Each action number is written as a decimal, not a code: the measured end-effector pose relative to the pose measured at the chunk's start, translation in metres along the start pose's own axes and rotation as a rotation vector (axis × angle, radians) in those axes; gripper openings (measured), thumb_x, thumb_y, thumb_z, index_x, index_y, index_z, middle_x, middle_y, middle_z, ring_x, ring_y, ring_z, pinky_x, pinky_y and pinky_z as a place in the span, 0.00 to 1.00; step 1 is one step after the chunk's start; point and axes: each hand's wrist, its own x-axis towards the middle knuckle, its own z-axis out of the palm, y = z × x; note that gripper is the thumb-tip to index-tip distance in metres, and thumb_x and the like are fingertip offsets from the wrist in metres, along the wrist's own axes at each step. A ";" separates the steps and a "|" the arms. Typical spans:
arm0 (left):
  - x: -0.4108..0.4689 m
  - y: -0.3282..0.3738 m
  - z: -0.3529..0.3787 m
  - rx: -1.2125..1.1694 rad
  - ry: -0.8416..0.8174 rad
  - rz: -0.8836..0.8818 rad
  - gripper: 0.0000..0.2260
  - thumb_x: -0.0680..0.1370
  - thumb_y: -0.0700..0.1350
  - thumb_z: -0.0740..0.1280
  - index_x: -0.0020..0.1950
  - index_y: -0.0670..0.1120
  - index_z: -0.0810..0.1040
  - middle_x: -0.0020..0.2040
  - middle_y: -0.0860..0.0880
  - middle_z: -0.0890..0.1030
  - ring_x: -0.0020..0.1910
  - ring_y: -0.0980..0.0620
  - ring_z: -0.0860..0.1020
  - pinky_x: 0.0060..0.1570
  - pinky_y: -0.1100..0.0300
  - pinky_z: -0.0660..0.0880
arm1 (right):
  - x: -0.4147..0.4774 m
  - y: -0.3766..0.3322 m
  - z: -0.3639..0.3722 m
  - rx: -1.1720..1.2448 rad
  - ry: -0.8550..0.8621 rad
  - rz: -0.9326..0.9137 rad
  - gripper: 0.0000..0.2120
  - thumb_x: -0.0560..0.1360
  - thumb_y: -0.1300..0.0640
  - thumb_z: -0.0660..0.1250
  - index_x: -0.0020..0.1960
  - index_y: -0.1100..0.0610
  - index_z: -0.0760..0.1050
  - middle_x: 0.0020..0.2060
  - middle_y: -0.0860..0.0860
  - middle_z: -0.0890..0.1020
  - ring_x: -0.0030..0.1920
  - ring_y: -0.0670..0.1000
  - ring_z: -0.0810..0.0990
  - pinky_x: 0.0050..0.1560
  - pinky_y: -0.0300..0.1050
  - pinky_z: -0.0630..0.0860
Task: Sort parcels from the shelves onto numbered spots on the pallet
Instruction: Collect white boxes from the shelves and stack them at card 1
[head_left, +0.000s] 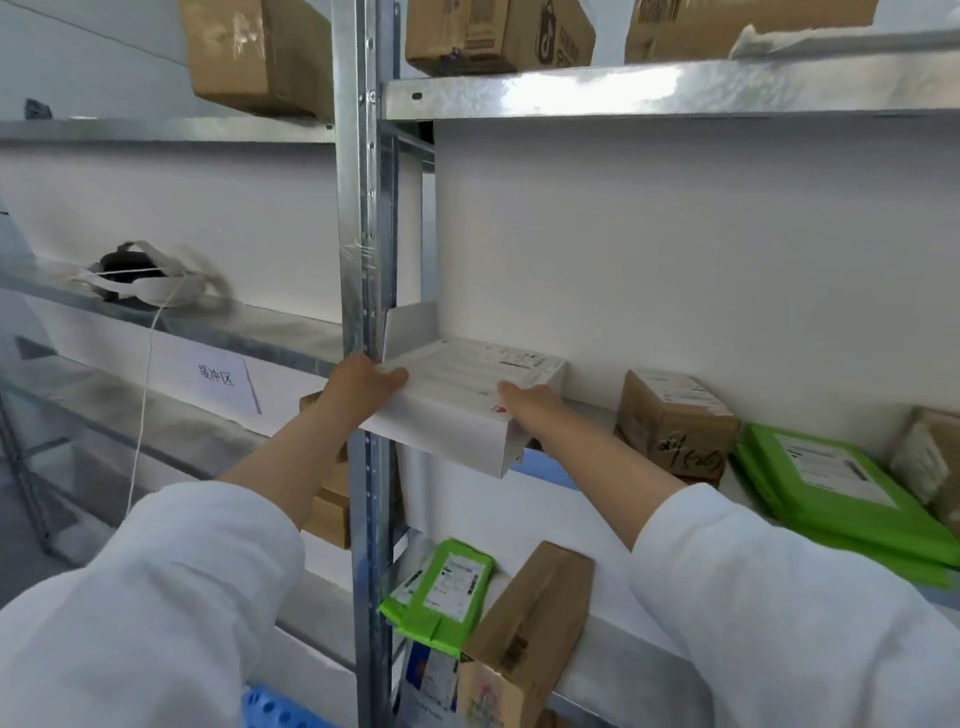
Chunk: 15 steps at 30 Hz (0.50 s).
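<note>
Head camera showed both hands holding a white flat parcel box (457, 379) at the left end of the middle shelf (592, 411), its near edge jutting past the shelf front. The left hand (358, 387) gripped the box's left corner beside the steel upright (363, 208). The right hand (530, 405) clasped its front edge. A brown carton (675, 415) sat near, to the right.

A paper sign (215, 375) on the left shelf's front edge reads 缓冲区, a cardboard box (498, 31) on the top shelf bears the TikTok note logo, and the parcel labels are too blurred to read.
</note>
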 end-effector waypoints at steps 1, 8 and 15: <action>-0.001 -0.002 -0.003 -0.013 -0.020 -0.045 0.26 0.71 0.58 0.67 0.58 0.38 0.74 0.51 0.43 0.77 0.50 0.43 0.75 0.56 0.53 0.72 | -0.004 0.000 0.001 0.033 0.002 0.002 0.22 0.80 0.46 0.56 0.64 0.62 0.72 0.58 0.57 0.79 0.58 0.57 0.78 0.58 0.47 0.74; -0.020 -0.021 -0.016 -0.326 -0.122 -0.179 0.38 0.63 0.62 0.76 0.64 0.41 0.70 0.60 0.43 0.75 0.56 0.41 0.76 0.59 0.47 0.75 | -0.020 0.007 0.004 0.301 0.018 -0.022 0.20 0.79 0.50 0.62 0.67 0.59 0.72 0.51 0.53 0.79 0.42 0.51 0.77 0.38 0.40 0.72; -0.064 -0.023 -0.007 -0.502 -0.104 -0.155 0.24 0.74 0.51 0.72 0.66 0.42 0.72 0.59 0.44 0.77 0.57 0.42 0.76 0.63 0.46 0.73 | -0.032 0.024 0.004 0.382 0.078 -0.086 0.17 0.75 0.51 0.69 0.61 0.57 0.77 0.52 0.53 0.82 0.48 0.53 0.79 0.52 0.46 0.77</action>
